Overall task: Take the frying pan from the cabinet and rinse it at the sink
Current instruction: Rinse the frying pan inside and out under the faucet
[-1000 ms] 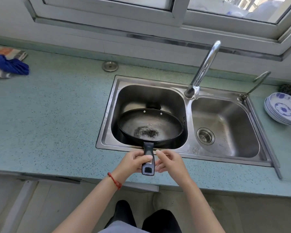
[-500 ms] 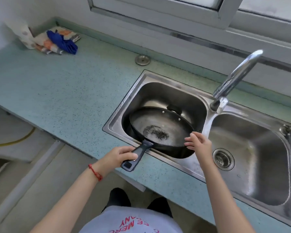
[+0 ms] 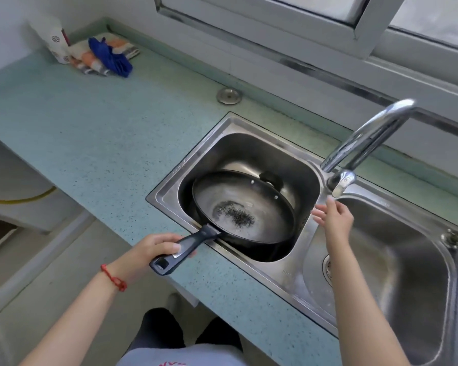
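A: What is seen nearest the camera?

B: A dark handle is gripped by the left hand, fingers curled round it, a red cord worn at the wrist. The handle juts over the speckled green counter.

A: And where is the frying pan itself?

B: It is held tilted in the left basin of the steel sink, its front wall against the basin's near rim. A dark burnt patch is shown at its centre. A lid seems to lie under it.

A: How would it handle?

B: It is judged rigid and fairly heavy, likely slippery once wet; the handle is the place to be held.

A: The other hand?

B: The right hand is stretched out, fingers straight, nothing held, just below the lever of the faucet.

A: Farther back?

B: Folded cloths and a white packet are seen in the far corner.
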The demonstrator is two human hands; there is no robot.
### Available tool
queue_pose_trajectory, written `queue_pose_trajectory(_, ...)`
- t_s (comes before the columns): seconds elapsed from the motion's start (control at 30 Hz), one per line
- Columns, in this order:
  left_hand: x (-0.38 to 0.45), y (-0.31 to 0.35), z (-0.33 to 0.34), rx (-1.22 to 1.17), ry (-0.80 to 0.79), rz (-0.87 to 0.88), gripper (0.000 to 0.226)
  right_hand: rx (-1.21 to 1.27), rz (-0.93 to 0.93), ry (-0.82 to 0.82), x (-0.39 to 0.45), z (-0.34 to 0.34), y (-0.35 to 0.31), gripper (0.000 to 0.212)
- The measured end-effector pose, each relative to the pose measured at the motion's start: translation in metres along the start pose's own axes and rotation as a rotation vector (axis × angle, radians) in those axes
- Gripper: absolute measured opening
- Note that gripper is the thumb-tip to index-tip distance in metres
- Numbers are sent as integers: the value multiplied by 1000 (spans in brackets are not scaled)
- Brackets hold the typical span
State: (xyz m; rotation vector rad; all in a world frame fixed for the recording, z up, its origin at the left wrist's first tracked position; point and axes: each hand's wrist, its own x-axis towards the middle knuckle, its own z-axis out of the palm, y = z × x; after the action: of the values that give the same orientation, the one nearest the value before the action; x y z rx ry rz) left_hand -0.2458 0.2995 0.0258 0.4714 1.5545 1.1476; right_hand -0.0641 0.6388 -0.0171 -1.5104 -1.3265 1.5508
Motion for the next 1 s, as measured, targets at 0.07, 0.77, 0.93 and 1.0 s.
queue_pose_trajectory(0.07,1,0,0,-1,6,-10,75,0,-37,3,6,3,-5,21)
queue_pose_trajectory(0.77,-2,7,7,36,-24,-36,74,209,-16,-26,14,8,-13,24)
queue_pose_trajectory(0.93,-3,8,8,33,-4,-46,66,204,-28,-15,17,-11,-9,22)
queue_pose_trajectory(1.0,-4,8,7,38,5,-40,73,192,-29,-20,18,-16,-9,23)
